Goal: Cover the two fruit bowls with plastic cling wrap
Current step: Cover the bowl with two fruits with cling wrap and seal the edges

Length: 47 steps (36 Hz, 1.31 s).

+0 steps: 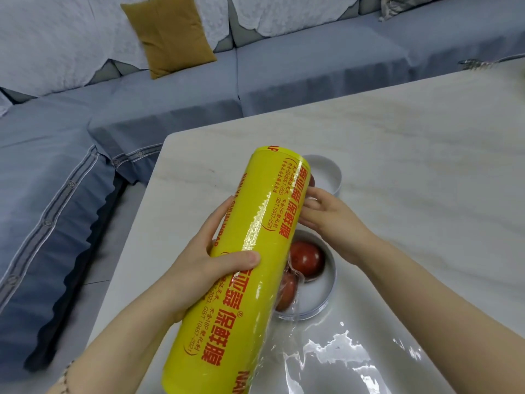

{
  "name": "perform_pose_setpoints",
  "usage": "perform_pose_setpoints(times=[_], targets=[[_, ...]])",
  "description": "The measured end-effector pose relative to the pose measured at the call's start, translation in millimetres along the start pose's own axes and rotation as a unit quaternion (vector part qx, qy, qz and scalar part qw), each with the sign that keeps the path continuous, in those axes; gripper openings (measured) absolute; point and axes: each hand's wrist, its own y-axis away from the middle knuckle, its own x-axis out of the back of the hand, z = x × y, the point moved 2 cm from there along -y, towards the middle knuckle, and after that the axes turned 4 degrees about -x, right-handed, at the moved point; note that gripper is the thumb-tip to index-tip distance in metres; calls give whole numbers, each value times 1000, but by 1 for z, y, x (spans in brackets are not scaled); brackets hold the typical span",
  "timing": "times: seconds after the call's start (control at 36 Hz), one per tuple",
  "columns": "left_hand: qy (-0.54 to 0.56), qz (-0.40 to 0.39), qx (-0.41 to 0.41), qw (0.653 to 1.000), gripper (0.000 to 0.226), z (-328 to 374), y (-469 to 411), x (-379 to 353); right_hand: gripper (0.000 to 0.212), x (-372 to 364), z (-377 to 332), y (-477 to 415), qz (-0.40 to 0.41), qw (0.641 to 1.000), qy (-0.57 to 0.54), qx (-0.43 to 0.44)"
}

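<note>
I hold a cling wrap roll (pixel 250 265) above two fruit bowls on a table (pixel 397 166).
My left hand (pixel 216 251) grips the roll; my right hand (pixel 329 220) lays straight fingers against it. Loose film (pixel 341 362) drapes the near bowl's (pixel 331 282) edge; the far bowl (pixel 326 173) looks bare. I judge neither sealed.

Glossy yellow plastic wrap roll (pixel 250 268), shiny clear film (pixel 341 362), polished marble table (pixel 412 155), cloth sofa (pixel 170 109)

Head camera, angled down, close above table (pixel 397 166), facing sofa (pixel 284 66).
</note>
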Motion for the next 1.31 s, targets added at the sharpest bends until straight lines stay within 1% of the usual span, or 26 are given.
perform_pose_setpoints(times=[0.06,0.14,0.22,0.33,0.42,0.47,0.53,0.58,0.67,0.72,0.78,0.83,0.92,0.97,1.03,1.11,1.17,1.22,1.25,1.31], targets=[[-5,-2,-4,1000,112,0,1,1,22,5,4,-3,34,999,1,-3],[-4,-1,-4,1000,111,-1,1,3,31,8,9,-4,56,998,-9,-31],[-1,3,-1,1000,110,-4,1,5,25,14,13,-3,86,995,-24,-45],[21,-1,13,1000,110,-7,3,9,24,18,15,-2,111,993,16,-34],[31,-14,18,999,110,-7,4,10,32,10,13,-3,85,996,8,-41],[28,-17,16,999,111,-7,3,9,38,2,13,-3,31,997,-31,-60],[25,-15,16,999,112,-6,3,9,40,-7,12,-1,-11,997,-44,-70],[22,-13,17,1000,113,-6,2,9,40,-11,15,-1,-15,996,-45,-81],[25,-7,23,999,113,-5,1,10,37,-13,18,-1,11,993,-48,-107],[25,3,27,999,112,-6,2,11,31,-12,17,0,37,993,-43,-105],[21,16,29,999,109,-8,2,12,19,-8,15,2,78,991,-56,-96],[14,32,27,999,106,-10,3,13,12,-3,12,3,126,987,-50,-84],[14,67,19,997,103,-13,4,14,17,4,7,9,197,979,-34,-43],[14,103,10,995,100,-15,5,15,17,8,3,16,219,972,-83,-18],[-8,132,1,991,104,-15,6,15,17,10,1,22,200,968,-147,-17],[-43,149,-8,988,105,-15,6,11,12,8,4,24,158,963,-211,-55],[-53,154,-8,987,103,-15,5,8,10,5,8,25,125,945,-287,-92],[-59,157,-8,986,103,-12,4,6,6,-1,11,27,59,927,-349,-126],[-62,158,-9,985,103,-11,4,5,6,-5,13,30,24,925,-349,-146],[-65,161,-11,985,104,-8,3,4,14,-10,17,36,-25,939,-290,-180]])
